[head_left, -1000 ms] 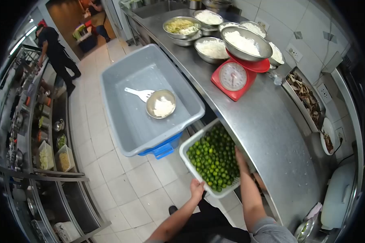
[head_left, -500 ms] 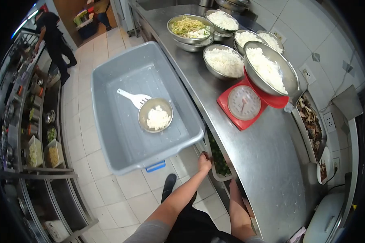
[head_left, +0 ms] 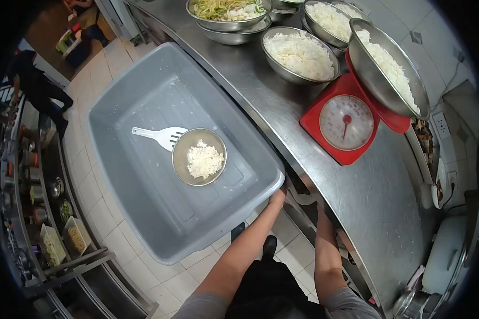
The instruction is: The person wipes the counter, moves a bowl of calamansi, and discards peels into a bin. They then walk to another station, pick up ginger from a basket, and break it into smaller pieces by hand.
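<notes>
Two hands, left [head_left: 278, 197] and right [head_left: 321, 211], reach beside the surface [head_left: 372, 218] edge, hold impossible to tell; the left jolting the tub [head_left: 149, 181] corner could upset the bowl [head_left: 182, 164].

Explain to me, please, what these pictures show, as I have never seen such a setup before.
There is no machine here: a person works with bare hands, and one head-worn camera looking forward and down takes every picture. On the steel counter stand bowls of what looks like rice, and a red scale bearing another bowl. The gray tub holds a small bowl and a white slotted spatula. The left hand is at the tub's near corner; the right hand is by the counter's edge. Both are partly hidden, so I cannot tell what they hold.
</notes>
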Available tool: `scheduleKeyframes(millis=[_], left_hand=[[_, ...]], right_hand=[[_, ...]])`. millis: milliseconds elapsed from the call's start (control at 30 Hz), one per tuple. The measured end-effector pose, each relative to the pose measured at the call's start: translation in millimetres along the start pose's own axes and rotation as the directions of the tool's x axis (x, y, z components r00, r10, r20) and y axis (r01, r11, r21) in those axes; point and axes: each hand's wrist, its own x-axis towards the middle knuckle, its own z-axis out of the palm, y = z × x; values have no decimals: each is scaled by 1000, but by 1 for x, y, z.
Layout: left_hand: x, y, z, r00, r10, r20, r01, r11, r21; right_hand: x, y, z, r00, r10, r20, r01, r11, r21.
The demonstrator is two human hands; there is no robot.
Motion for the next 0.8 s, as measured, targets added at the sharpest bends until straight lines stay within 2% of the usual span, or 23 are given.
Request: scheduleKeyframes(millis=[100,167,200,233,267,300,333,367,400,433,467,500,567,633,667,800], left_hand=[[12,-27,-4,992,-67,107,63,997,42],[-21,6,-5,988,148,34,-152,946,287],[-22,-6,-10,982,26,189,-62,980,187],[-39,-16,-11,961,243,130,-268,935,231],[-55,-25,-10,885,458,81,-461,839,290],[-66,-42,-3,943,333,9,-322,907,271],[-79,-29,2,1000,-11,6,12,993,-115],[-89,-13,4,937,-323,130,346,820,-456],[-82,-23,10,939,-320,128,342,823,-453],[-65,-46,19,969,-245,-8,235,935,-267],[-51,-66,27,982,-146,-123,140,989,-57],[-40,-76,28,982,-148,-118,142,988,-62],[-9,-88,24,990,2,-141,-7,999,-35],[42,-119,34,942,23,-336,-117,958,-263],[53,-112,35,935,18,-355,-138,938,-318],[58,-65,18,977,-37,-210,-54,911,-410]], right_hand=[[6,23,-2,999,-39,8,39,999,-27],[1,46,-9,997,-72,19,73,992,-99],[-27,37,24,997,-68,-32,57,964,-261],[-62,23,67,994,-64,-83,23,908,-418],[-99,8,114,989,-60,-134,-25,831,-556],[-144,-9,170,969,-103,-224,-30,854,-520],[-130,-12,134,968,-249,-19,138,599,-788],[-113,-14,102,925,-308,221,306,261,-915],[-103,-23,83,881,-328,342,383,69,-921],[-89,-37,72,853,-339,396,406,-45,-913],[-78,-47,56,832,-334,444,419,-147,-896],[-68,-56,43,808,-324,492,439,-227,-869],[-50,-65,31,767,-299,568,469,-343,-814],[-39,-62,27,716,-286,637,496,-434,-752],[-33,-55,27,682,-284,674,507,-480,-716],[-11,-18,39,519,-306,798,494,-654,-572]])
